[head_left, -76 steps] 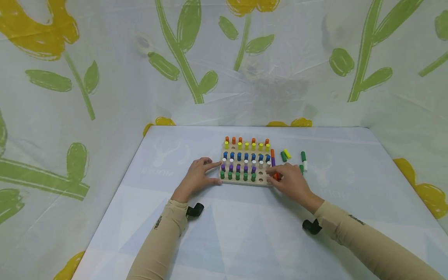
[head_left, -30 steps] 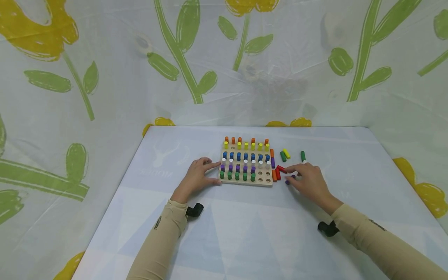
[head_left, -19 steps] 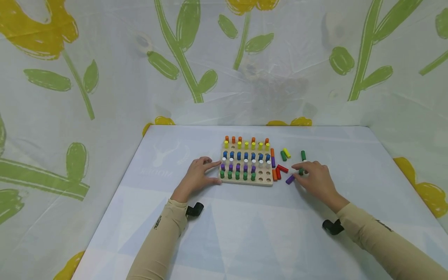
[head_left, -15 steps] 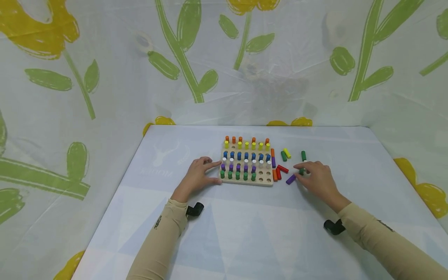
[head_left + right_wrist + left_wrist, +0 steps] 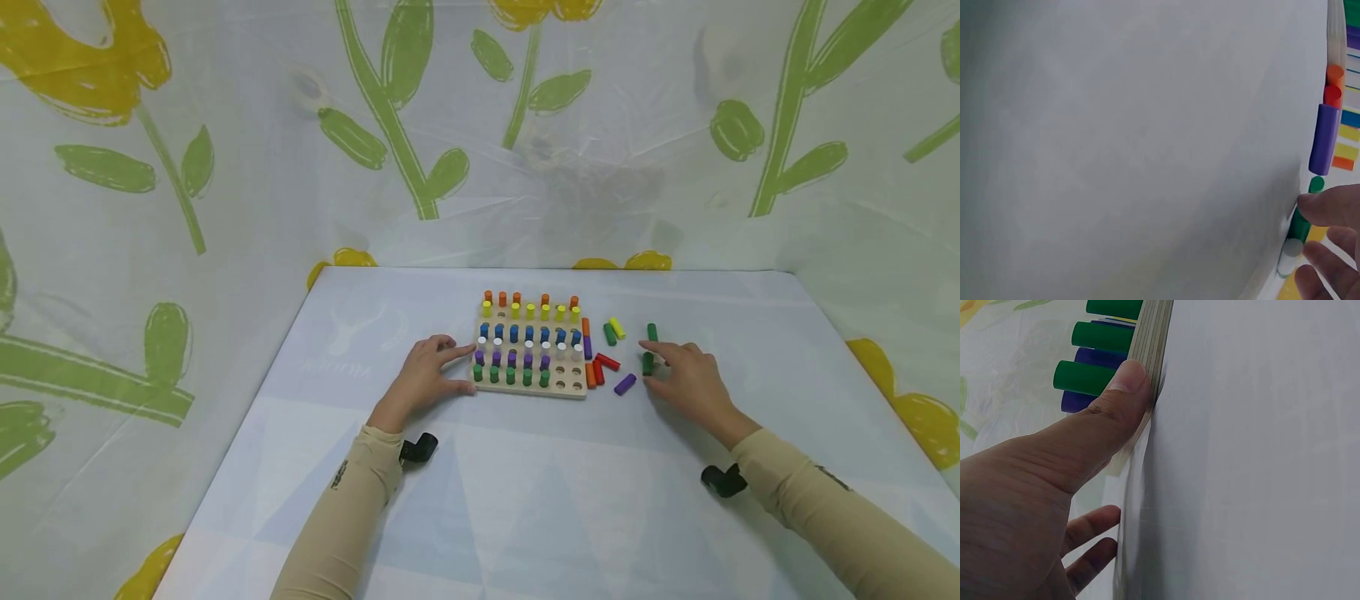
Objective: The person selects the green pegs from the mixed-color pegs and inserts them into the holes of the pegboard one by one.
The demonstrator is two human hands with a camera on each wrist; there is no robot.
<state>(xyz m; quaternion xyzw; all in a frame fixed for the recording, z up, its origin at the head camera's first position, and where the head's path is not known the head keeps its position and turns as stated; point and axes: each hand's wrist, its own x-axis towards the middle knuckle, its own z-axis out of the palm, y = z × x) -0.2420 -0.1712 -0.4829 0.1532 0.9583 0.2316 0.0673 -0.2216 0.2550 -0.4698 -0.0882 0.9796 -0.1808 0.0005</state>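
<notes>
A wooden pegboard [image 5: 525, 392] holds rows of orange, yellow, blue, white, purple and green pegs, with some holes bare. My left hand [image 5: 425, 382] touches its left side; in the left wrist view the thumb [image 5: 1129, 378] rests against the board's edge beside the green pegs [image 5: 1085, 378]. My right hand [image 5: 693, 387] hovers right of the board, thumb and index finger apart on either side of a loose green peg [image 5: 647, 363]. Closer to the board lies a purple peg [image 5: 625, 384]. The right wrist view has the thumb in front of the green peg [image 5: 1299, 226], contact unclear.
Red pegs [image 5: 607, 362] and an orange peg [image 5: 590, 375] lie along the board's right side, with another orange and purple pair above. Behind these are a green peg [image 5: 610, 334] and a yellow peg [image 5: 617, 327]. A white peg [image 5: 1289, 256] lies beyond the right thumb.
My right hand has moved rightward from the board's right edge, left the purple peg lying on the table, and spread its fingers around the green peg. The left hand stays in place.
</notes>
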